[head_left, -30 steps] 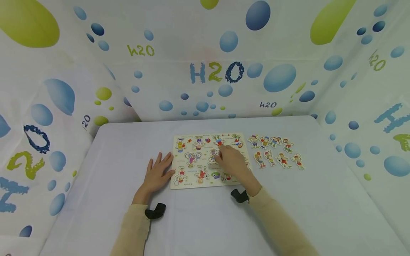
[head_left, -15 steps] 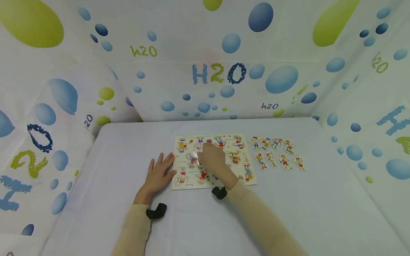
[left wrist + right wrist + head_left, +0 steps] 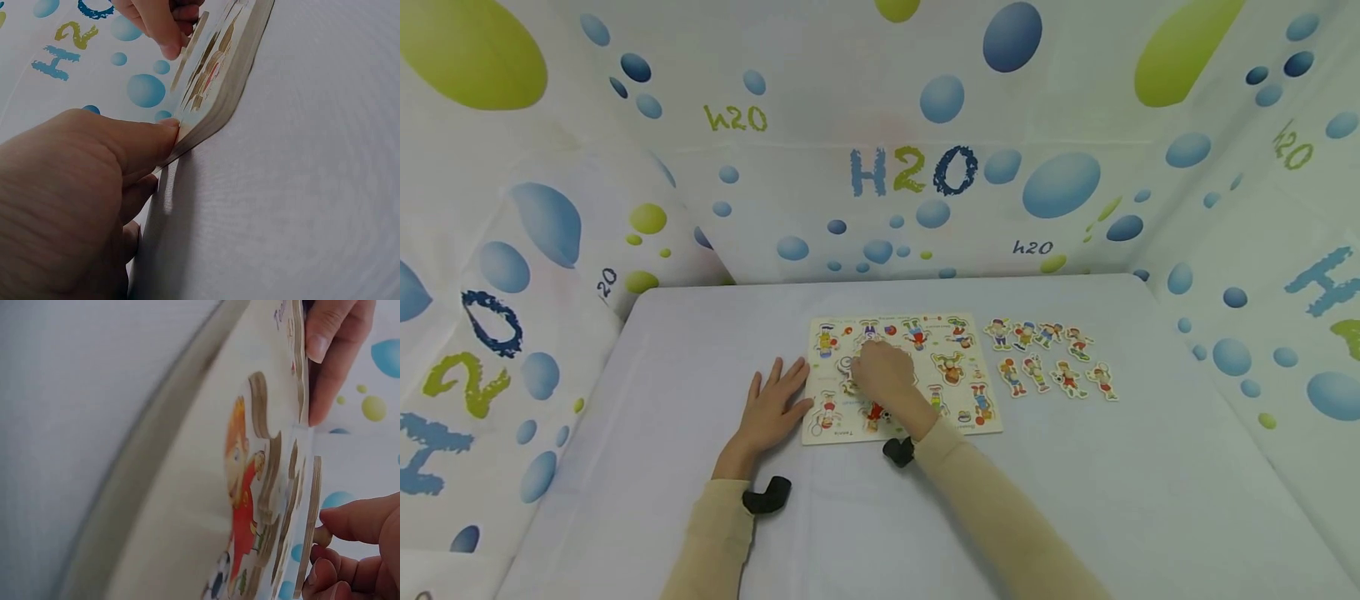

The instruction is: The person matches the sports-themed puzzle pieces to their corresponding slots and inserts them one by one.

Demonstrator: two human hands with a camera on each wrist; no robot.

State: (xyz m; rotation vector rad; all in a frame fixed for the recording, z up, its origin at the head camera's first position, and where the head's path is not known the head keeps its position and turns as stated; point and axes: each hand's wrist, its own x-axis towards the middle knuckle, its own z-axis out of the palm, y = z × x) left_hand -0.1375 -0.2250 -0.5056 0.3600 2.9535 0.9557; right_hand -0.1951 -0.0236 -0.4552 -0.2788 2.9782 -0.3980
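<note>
— Right, where's the right hand (image 3: 886, 375) sitting now?

— Over the left-middle of the wooden puzzle board (image 3: 977, 417), fingers bunched. Right wrist view shows fingertips (image 3: 350, 525) pinching the small knob of a flat cutout piece (image 3: 307, 525), which stands on edge just off the board face, beside the footballer figure (image 3: 240, 487).

— So clenched on it?

— Pinching the peg, yes. Whether the piece is seated in its recess or lifted clear of it, I can't tell; the view is too oblique.

— And the left hand (image 3: 772, 408)?

— Flat on the white tablecloth (image 3: 700, 350), fingers straight, tips pressed against the board's left edge (image 3: 215, 109). Holding nothing, only bracing.

— Which way does the piece lie from each hand?

— Directly under the right hand's fingertips, in the board's left half. The left hand is close by, just across the edge, but the right is the one on it. The board's long axis runs left to right across the table; the loose figure pieces (image 3: 1048, 358) lie in two rows well apart, off its right edge.

— Change from a second ago?

— The right hand has travelled leftward across the board, from near centre-right to left of centre, uncovering the figures on the right side. Left hand and loose pieces unmoved.
</note>
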